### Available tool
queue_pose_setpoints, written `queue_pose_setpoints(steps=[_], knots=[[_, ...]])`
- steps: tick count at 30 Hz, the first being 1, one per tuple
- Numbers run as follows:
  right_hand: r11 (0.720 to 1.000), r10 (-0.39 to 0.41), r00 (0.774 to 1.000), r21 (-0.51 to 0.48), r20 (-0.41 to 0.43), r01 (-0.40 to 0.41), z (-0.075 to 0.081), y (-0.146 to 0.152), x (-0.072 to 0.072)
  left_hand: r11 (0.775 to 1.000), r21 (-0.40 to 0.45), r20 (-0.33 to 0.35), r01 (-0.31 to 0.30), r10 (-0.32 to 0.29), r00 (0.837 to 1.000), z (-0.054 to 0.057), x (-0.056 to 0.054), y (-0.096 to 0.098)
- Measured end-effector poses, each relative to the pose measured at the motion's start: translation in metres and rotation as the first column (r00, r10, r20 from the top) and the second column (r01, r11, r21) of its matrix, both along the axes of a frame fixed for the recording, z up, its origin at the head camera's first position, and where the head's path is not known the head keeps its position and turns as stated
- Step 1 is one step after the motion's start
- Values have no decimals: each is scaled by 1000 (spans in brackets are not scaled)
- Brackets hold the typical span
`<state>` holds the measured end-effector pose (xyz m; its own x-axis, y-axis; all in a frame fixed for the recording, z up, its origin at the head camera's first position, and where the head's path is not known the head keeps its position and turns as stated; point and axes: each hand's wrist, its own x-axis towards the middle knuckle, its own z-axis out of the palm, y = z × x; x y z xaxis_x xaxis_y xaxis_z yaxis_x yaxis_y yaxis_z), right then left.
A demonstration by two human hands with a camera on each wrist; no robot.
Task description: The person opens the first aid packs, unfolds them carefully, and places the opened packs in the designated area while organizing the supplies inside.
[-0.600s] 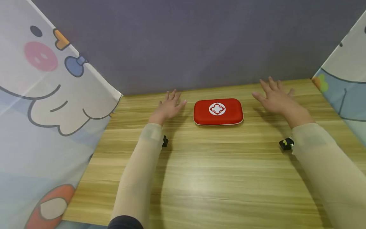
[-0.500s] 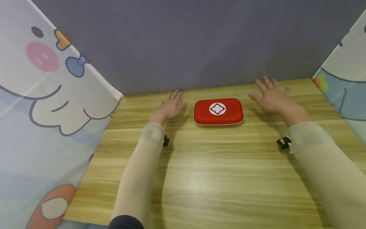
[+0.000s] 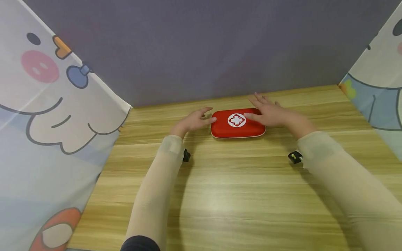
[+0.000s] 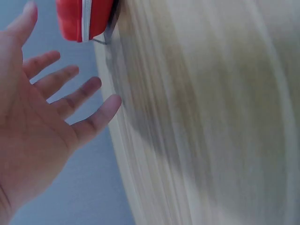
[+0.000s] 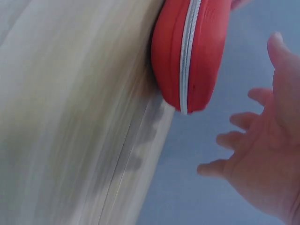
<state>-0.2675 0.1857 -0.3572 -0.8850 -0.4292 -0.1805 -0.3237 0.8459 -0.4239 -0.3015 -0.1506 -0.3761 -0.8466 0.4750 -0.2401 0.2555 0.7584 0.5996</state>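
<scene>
Your left hand (image 3: 194, 121) stands at the left end of the red case (image 3: 230, 131), fingers wide apart and slightly bent, holding nothing. Your right hand (image 3: 271, 114) reaches over the right end, its fingers also wide and not gripping; from the head view its thumb covers the rim of the white emblem (image 3: 236, 120), but the right wrist view shows a gap between palm and case, so it looks to be hovering.

The case lies flat on the wooden table (image 3: 216, 195), near the far edge by the grey wall (image 3: 204, 52) — emblem up, on its broad side, which probably keeps it steady. Its long side runs roughly along that wall, so a short end faces each hand; that likely explains why your hands flank it. The zip (image 5: 186, 56) shows around its edge and looks closed where visible.

A small black camera (image 3: 295, 157) sits under your right wrist — presumably there to look towards the palm.
</scene>
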Motion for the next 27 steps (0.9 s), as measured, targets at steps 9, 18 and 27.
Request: queue_pose_setpoints(steps=[9,18,27], knots=[[993,116,993,13,-31,-115,-17,-28,-1,997,67,65,31,-36,997,-8,5,5],[990,142,983,41,-114,-138,-28,-36,5,999,35,67,31,-33,997,-11,11,11],[990,134,987,56,-84,-130,-25,-35,20,996,-2,49,89,-88,995,-8,25,22]])
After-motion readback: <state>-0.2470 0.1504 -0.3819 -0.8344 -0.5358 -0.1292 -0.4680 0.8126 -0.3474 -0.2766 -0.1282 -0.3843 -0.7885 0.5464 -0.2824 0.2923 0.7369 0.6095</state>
